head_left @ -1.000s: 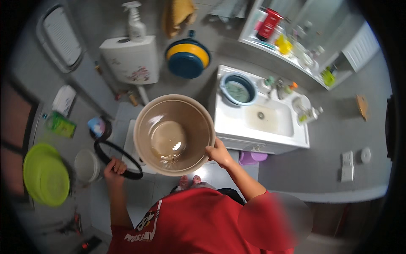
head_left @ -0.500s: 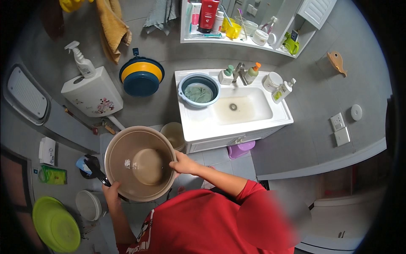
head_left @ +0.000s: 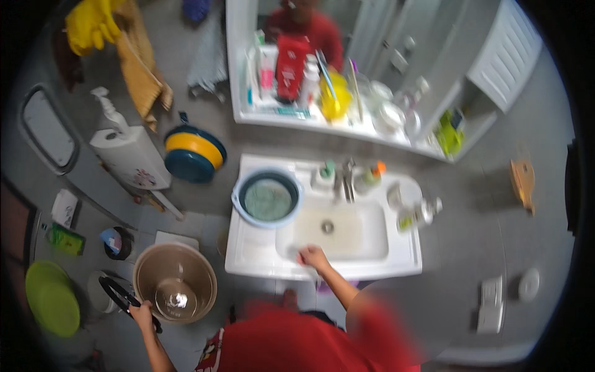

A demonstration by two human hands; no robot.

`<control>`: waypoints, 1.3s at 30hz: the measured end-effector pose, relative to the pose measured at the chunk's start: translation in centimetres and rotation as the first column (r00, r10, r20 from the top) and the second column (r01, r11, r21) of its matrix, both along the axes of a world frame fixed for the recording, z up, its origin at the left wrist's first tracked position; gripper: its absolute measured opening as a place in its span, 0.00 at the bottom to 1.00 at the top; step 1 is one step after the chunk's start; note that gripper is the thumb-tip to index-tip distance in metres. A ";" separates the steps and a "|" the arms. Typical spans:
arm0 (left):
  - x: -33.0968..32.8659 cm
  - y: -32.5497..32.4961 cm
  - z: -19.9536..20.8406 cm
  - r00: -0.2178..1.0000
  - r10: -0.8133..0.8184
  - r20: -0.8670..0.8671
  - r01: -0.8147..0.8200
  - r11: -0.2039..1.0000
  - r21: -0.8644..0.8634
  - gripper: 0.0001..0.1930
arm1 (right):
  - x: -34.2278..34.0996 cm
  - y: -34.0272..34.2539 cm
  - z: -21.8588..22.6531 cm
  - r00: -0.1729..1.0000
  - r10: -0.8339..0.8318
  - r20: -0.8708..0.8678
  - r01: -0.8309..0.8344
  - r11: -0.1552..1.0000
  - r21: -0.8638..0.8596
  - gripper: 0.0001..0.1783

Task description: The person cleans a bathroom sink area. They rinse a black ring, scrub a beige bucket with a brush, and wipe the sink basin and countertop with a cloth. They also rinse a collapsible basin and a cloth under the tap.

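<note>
My left hand (head_left: pixel 142 315) is closed around the black curved handle (head_left: pixel 118 291) of a brown bucket (head_left: pixel 204 273). The bucket is at lower left, its inside showing, with a bright glint at its bottom. My right hand (head_left: pixel 315 257) is over the front edge of the white sink (head_left: pixel 372 270), off the bucket; its fingers are smeared by motion. Some murky water appears to lie around the drain (head_left: pixel 327 227). On the sink's left side stands a blue-grey basin (head_left: pixel 236 198) with pale green cloth in liquid.
Behind the basin (head_left: pixel 299 186) are a faucet (head_left: pixel 349 180) and pump bottles (head_left: pixel 323 176). A mirrored cabinet (head_left: pixel 279 121) juts out above, its shelf full of toiletries. A green tub (head_left: pixel 52 301) and a white bucket (head_left: pixel 99 288) stand at left. Folded basins (head_left: pixel 195 155) hang on the wall.
The brown bucket has moved down and left, away from my body's front. My right hand has let go of its rim and moved right to the sink. The view has tilted upward.
</note>
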State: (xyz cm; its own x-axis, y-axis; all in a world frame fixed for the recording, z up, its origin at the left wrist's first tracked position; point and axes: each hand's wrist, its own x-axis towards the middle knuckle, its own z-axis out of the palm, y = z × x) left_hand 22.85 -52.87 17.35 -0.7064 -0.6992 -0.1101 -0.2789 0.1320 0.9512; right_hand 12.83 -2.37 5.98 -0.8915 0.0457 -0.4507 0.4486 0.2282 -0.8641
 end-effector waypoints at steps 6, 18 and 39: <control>3.2 4.3 -0.4 0.970 0.244 0.014 -0.240 0.963 -0.120 0.11 | -4.2 8.6 -1.9 0.931 0.365 -0.004 -0.359 0.918 0.170 0.11; 7.0 6.1 -2.3 0.950 0.314 0.006 -0.313 0.949 -0.031 0.12 | -1.0 9.7 -2.1 0.092 0.951 0.294 -0.492 0.301 -0.817 0.15; 5.5 0.6 -3.1 0.977 -0.007 0.215 0.007 1.000 0.001 0.12 | 19.7 3.5 -17.3 0.403 0.706 0.583 -0.729 0.633 -0.262 0.14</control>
